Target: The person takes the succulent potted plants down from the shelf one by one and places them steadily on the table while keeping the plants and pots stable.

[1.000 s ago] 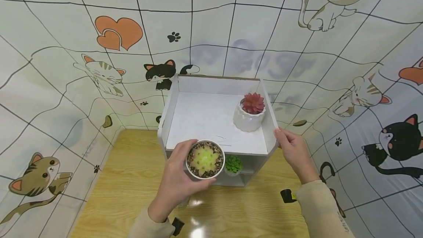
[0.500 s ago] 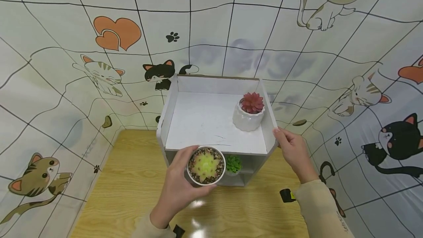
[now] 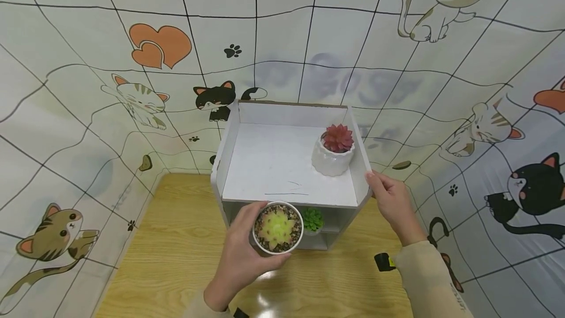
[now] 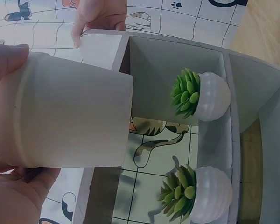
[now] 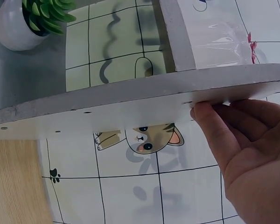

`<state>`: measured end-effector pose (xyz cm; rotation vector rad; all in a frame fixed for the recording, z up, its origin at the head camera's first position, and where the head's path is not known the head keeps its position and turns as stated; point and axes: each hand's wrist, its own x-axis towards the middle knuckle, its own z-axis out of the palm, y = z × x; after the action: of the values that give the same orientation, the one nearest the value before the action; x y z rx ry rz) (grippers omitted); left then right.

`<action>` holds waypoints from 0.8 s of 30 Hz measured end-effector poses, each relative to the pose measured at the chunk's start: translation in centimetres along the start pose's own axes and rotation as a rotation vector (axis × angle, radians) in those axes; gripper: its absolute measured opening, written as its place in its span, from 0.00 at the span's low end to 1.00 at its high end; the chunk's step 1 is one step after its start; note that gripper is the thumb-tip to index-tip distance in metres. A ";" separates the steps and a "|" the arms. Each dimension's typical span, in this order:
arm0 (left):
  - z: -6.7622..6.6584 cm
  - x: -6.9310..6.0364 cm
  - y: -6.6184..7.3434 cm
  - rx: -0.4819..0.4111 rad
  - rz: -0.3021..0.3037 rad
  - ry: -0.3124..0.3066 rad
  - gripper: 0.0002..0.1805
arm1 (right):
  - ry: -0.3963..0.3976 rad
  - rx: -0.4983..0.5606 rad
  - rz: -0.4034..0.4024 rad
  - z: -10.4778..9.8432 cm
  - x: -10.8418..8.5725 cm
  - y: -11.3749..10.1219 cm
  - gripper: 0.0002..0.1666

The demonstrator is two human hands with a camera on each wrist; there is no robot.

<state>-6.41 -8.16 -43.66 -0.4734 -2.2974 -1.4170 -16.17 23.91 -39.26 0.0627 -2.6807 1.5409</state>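
Note:
My left hand point(image 3: 240, 249) grips a potted succulent point(image 3: 278, 228) in a plain white pot, fingers and thumb round its sides. The yellow-green plant sits in gravel, and the pot is held up before the front edge of a small white shelf point(image 3: 265, 161). In the left wrist view the pot point(image 4: 74, 112) hides part of the shelf. My right hand point(image 3: 393, 202) holds the upper edge of the shelf's right side panel point(image 5: 144, 100). A red succulent point(image 3: 337, 139) in a white scalloped pot point(image 3: 332, 160) stands at the right of the shelf's top.
Below the top board, two green succulents point(image 4: 185, 93) point(image 4: 179, 193) in ribbed white pots stand in the shelf's compartments. The shelf stands on a wooden table point(image 3: 150, 249). Cat-print sheeting point(image 3: 282, 33) surrounds it at the back and sides.
My left hand has drawn the potted succulent back from over the top board's front edge, towards me and slightly right. The right hand stays on the side panel.

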 end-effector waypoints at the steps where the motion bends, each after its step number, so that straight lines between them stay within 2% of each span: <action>1: 0.1 -0.1 -0.1 0.000 -0.002 0.000 0.56 | 0.002 0.002 -0.002 0.0 0.0 0.0 0.35; 16: 1.2 -1.3 -0.8 0.016 -0.020 0.000 0.57 | 0.008 0.020 -0.046 0.0 0.0 0.3 0.33; 24: 1.6 -2.1 -1.0 0.022 -0.071 -0.026 0.59 | 0.004 0.016 -0.029 0.0 0.0 0.3 0.34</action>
<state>-5.31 -7.29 -46.16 -0.4089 -2.3693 -1.4255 -16.18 24.09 -39.50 0.0990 -2.6525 1.5530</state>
